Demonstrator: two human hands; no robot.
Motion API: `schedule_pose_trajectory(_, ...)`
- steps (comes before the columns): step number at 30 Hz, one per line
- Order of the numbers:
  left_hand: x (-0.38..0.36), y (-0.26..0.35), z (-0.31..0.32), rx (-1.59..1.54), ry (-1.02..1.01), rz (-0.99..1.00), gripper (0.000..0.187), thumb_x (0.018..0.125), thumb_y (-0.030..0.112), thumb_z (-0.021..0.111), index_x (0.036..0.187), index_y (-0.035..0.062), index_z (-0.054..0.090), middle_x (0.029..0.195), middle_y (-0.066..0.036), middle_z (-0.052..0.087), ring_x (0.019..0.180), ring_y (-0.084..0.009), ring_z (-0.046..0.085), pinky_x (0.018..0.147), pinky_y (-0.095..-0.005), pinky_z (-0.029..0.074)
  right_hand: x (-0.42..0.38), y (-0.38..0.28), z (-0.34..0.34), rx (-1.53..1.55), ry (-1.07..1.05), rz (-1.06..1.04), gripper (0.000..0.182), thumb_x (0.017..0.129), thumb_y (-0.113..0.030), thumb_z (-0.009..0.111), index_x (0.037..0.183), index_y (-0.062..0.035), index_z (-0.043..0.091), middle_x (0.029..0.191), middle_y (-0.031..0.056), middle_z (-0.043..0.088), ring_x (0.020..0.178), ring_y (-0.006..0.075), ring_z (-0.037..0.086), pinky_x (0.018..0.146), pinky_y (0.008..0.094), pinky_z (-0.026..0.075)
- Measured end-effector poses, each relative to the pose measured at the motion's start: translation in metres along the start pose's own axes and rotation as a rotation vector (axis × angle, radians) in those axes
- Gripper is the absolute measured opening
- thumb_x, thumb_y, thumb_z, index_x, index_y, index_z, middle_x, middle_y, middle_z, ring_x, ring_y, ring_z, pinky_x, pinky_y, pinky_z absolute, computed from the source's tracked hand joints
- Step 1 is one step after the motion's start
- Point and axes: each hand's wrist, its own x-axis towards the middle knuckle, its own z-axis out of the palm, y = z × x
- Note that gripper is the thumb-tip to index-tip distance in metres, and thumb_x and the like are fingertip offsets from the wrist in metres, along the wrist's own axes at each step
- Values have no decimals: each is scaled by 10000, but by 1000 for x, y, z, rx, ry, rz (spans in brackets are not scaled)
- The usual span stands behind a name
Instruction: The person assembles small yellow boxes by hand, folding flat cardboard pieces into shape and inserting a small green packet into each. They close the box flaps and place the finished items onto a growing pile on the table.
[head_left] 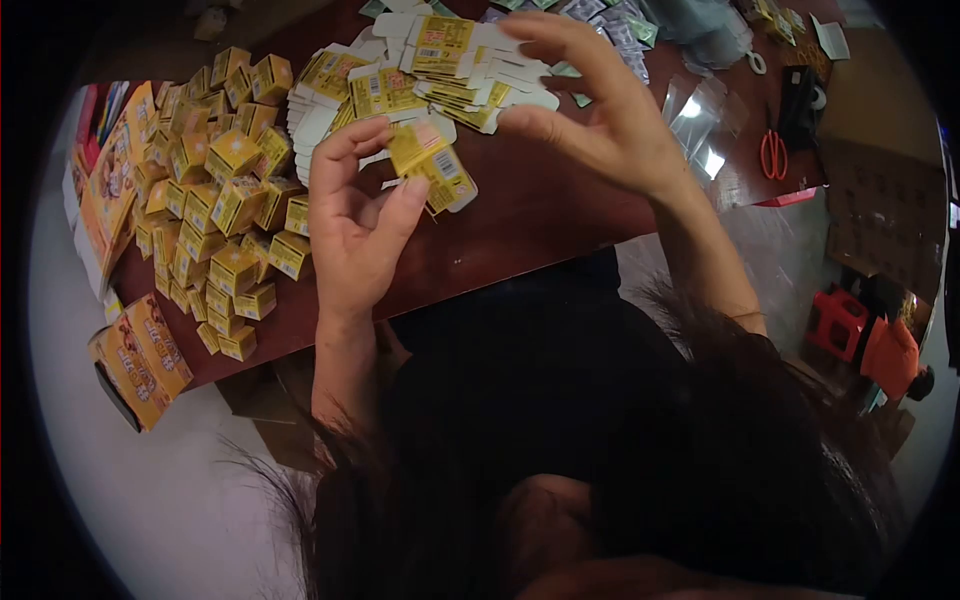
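Note:
Between the thumb and fingers of my left hand [355, 220] is a small yellow carton [432, 165] with a barcode and a white flap at its lower right end. My right hand [610, 120] is raised to the right of it, thumb and fingers apart, with nothing between them. Just beyond both hands lies a pile of flat, unfolded yellow-and-white cartons [385, 90]. To the left of my left hand, several folded yellow boxes [235, 205] are heaped up. Part of the held carton is hidden by my thumb.
Clear plastic bags [705, 125] and red-handled scissors [772, 155] lie at the right of the dark red table [530, 235]. Small foil packets [620, 40] sit at the back. An orange printed box [140, 360] stands at the left edge. A person in orange [890, 358] is far right.

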Motion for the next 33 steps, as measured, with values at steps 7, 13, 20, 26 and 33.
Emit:
schedule_pose_trajectory(7,-2,-13,-1,84,-155,-174,664,824,-88,635,1432,-7,380,1295,-115,509,1219,-182,551,1025,-311,494,-30,66,-10,-793,-22,263,508,848,-362,766,1229,-54,631,1066,134,701,992,360,632,854,455,529)
schedule_pose_trajectory(13,-2,-33,2,120,8,-63,685,814,-33,709,1430,-7,411,1269,-97,545,1173,-174,560,1027,-340,472,-21,46,-9,-359,8,370,306,927,-243,716,1135,-21,673,985,106,732,907,234,695,799,364,548)
schedule_pose_trajectory(20,-1,-31,18,558,33,203,553,775,62,758,1292,25,565,1239,-120,579,1133,-243,583,988,-346,479,3,-21,10,-109,-156,243,197,931,-120,716,1102,-29,680,940,61,732,892,125,686,764,285,535)
schedule_pose_trajectory(26,-5,-31,10,274,26,88,591,836,18,756,1370,-1,503,1301,-102,557,1200,-201,574,1026,-346,487,9,-23,24,-73,-93,-264,321,891,-129,760,1194,-69,675,1182,86,685,1154,181,615,867,337,518)
schedule_pose_trajectory(33,-11,-22,12,-27,1,90,598,828,19,782,1367,2,524,1290,-99,589,1202,-202,589,1017,-350,503,0,-13,19,246,-292,-119,664,824,-123,835,1395,-40,507,1380,127,565,1268,253,568,993,367,509)
